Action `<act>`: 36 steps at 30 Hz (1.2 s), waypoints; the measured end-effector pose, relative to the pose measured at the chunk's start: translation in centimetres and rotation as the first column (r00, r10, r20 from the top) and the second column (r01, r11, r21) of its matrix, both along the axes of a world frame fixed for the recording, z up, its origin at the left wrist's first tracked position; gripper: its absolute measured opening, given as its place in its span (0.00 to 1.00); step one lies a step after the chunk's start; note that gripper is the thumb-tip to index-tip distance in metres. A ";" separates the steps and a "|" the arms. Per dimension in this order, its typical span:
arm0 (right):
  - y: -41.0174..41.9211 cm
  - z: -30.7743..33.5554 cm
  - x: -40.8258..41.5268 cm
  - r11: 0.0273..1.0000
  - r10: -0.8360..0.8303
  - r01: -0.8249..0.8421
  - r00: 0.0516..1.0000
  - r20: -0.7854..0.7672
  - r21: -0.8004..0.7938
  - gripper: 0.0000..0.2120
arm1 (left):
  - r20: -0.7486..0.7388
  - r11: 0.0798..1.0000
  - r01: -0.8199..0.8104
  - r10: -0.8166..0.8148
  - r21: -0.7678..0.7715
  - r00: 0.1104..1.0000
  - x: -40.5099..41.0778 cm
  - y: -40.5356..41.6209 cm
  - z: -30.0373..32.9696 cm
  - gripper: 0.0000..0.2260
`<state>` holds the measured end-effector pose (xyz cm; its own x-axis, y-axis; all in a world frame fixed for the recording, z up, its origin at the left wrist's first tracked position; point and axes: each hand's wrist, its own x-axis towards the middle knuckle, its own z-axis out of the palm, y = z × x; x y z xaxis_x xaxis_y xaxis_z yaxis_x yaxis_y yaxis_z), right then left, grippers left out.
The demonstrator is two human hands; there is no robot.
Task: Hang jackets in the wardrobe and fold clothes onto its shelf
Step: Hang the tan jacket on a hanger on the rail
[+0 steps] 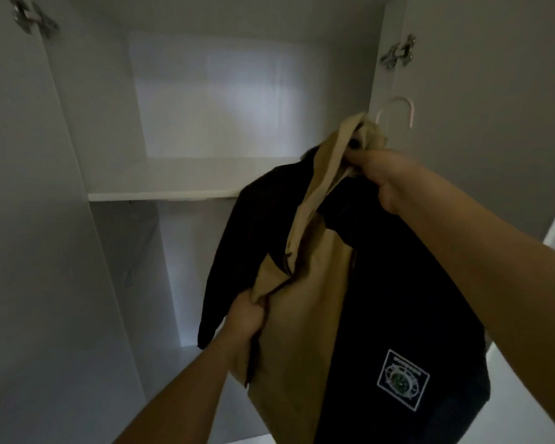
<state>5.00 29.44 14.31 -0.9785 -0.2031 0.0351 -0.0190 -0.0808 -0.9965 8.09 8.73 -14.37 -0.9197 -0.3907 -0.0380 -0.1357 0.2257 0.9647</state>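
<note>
White wardrobe (116, 129), both doors swung open, metal hinges (398, 54) near the top of each side wall. Inside, one white shelf (161, 190) running across from the left wall, front edge facing out, right end hidden behind hanging cloth. Shelf surface pale and smooth, a patch of light on the back panel (225, 100) above it. Below the shelf, a darker tall compartment with a brighter strip of floor (186, 350) at its bottom.

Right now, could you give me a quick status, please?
Right hand grips jacket collar at hanger. Left hand holds front. Not hung. Shelf bare.
</note>
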 end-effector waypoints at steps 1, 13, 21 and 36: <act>0.8 -0.2 -0.2 0.999 -0.036 0.035 0.999 -0.014 -0.035 0.10 | -0.025 1.000 -0.009 0.008 -0.022 1.000 0.1 -0.7 0.8 0.09; 5.3 -6.3 -0.7 0.999 0.022 -0.015 0.979 -0.205 0.038 0.47 | -0.023 0.883 0.086 -0.109 -0.462 0.994 2.7 -2.2 9.6 0.17; 3.8 -10.2 1.1 0.751 0.232 0.010 0.932 -0.279 0.660 0.66 | -0.273 0.772 0.168 -0.407 -0.614 0.872 4.2 2.4 16.5 0.12; 5.5 -13.5 3.1 0.633 0.705 -0.695 0.700 0.117 0.341 0.67 | -0.206 0.855 0.232 -0.359 -0.465 0.911 1.1 8.0 20.5 0.19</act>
